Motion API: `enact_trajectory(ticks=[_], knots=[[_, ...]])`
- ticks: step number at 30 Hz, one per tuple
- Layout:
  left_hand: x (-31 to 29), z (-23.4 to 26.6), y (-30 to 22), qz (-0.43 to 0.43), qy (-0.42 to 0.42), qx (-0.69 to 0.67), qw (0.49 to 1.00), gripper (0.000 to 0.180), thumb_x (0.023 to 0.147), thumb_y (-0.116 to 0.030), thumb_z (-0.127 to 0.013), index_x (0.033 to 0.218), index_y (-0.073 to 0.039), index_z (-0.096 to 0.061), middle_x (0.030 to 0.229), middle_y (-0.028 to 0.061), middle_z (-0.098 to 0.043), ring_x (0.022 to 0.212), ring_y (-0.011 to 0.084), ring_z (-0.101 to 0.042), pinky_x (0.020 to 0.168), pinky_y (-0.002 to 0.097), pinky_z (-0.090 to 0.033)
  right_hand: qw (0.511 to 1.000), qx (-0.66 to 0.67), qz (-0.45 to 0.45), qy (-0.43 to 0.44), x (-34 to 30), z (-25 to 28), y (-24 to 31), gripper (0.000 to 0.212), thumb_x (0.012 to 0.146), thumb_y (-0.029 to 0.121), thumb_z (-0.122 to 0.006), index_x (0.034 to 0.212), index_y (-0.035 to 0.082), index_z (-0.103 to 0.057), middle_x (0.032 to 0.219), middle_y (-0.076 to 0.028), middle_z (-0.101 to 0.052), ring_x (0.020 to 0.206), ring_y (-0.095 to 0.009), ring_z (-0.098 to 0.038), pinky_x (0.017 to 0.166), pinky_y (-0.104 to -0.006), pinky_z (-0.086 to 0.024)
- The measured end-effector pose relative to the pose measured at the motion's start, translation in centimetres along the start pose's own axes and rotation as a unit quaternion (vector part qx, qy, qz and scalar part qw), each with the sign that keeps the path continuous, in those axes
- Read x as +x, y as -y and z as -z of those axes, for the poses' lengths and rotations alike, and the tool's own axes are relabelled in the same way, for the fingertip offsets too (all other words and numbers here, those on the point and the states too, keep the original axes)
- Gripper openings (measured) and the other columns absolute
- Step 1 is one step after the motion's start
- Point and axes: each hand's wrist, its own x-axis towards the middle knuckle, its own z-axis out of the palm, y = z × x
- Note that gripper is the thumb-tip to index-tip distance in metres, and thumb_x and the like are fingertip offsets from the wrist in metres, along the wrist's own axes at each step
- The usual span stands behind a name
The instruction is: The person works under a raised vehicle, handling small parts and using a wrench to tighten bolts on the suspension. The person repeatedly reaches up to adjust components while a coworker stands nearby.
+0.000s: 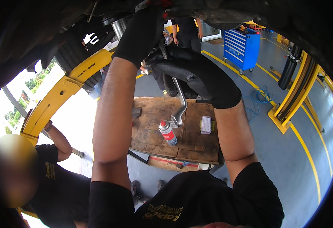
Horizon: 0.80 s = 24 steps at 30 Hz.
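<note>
Both my hands wear black gloves and are raised toward the dark underside of a vehicle (197,8). My right hand (187,68) is closed round a silver wrench (181,98) whose bent lower end hangs below the fingers. The wrench's upper part runs up between my two hands, and its top end is hard to make out. Higher and to the left, my left hand (141,36) reaches up against the underside, close to a small red part (165,3). Its fingers are hidden by the back of the glove and the shadow.
Below stands a cardboard-topped table (151,131) with a red-capped spray can (168,133) and a small clear case (206,125). Yellow lift arm (69,85) crosses left, near another person (60,163). Right are a lift post (294,95), blue tool cabinet (240,49) and blue hose (263,97). Someone stands behind (187,32).
</note>
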Motion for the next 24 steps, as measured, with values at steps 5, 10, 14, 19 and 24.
enact_trajectory(ticks=[5,10,14,19,24], knots=[[0.5,0.3,4.7,-0.331,-0.089,0.423,0.838,0.050,0.085,-0.002,-0.070,0.134,0.000,-0.059,0.115,0.0235,-0.065,0.090,0.0334,-0.071,0.069,0.0387,-0.058,0.920,-0.331,0.204,-0.050,2.9,-0.8,-7.2,0.030,0.097,0.015,-0.067,0.125,0.003,-0.065,0.092,-0.013,-0.069,0.080,-0.026,-0.070,0.070,-0.0373,-0.056],[-0.1,-0.1,5.1,-0.324,-0.107,0.466,0.817,0.048,0.083,-0.001,-0.068,0.130,-0.001,-0.060,0.119,0.0237,-0.062,0.094,0.0388,-0.068,0.078,0.0438,-0.058,0.837,-0.455,0.245,-0.176,6.1,-3.0,-14.3,0.030,0.095,0.016,-0.066,0.121,0.001,-0.063,0.084,-0.012,-0.065,0.072,-0.031,-0.067,0.065,-0.0405,-0.054],[-0.6,2.0,4.3,-0.347,-0.098,0.359,0.861,0.050,0.078,0.001,-0.069,0.128,-0.002,-0.061,0.119,0.0208,-0.063,0.104,0.0400,-0.066,0.088,0.0438,-0.057,0.817,-0.537,0.209,-0.012,3.2,-2.2,-9.5,0.030,0.096,0.008,-0.065,0.125,0.001,-0.061,0.114,-0.018,-0.059,0.098,-0.034,-0.066,0.079,-0.0376,-0.057],[-0.2,2.5,3.9,-0.316,-0.044,0.393,0.862,0.049,0.080,0.002,-0.070,0.128,-0.003,-0.062,0.125,0.0185,-0.064,0.107,0.0365,-0.066,0.088,0.0428,-0.056,0.887,-0.400,0.231,0.014,1.5,-0.8,-2.8,0.025,0.095,0.010,-0.068,0.120,0.007,-0.071,0.104,-0.010,-0.067,0.089,-0.022,-0.069,0.070,-0.0310,-0.055],[0.8,1.8,-1.4,0.116,0.047,-0.036,0.991,0.042,0.087,-0.005,-0.068,0.129,-0.002,-0.062,0.119,0.0192,-0.066,0.105,0.0318,-0.067,0.087,0.0427,-0.055,0.980,0.159,-0.122,0.019,0.4,0.6,1.4,0.027,0.095,0.008,-0.069,0.122,0.010,-0.072,0.096,-0.011,-0.072,0.071,-0.022,-0.070,0.065,-0.0303,-0.058]])
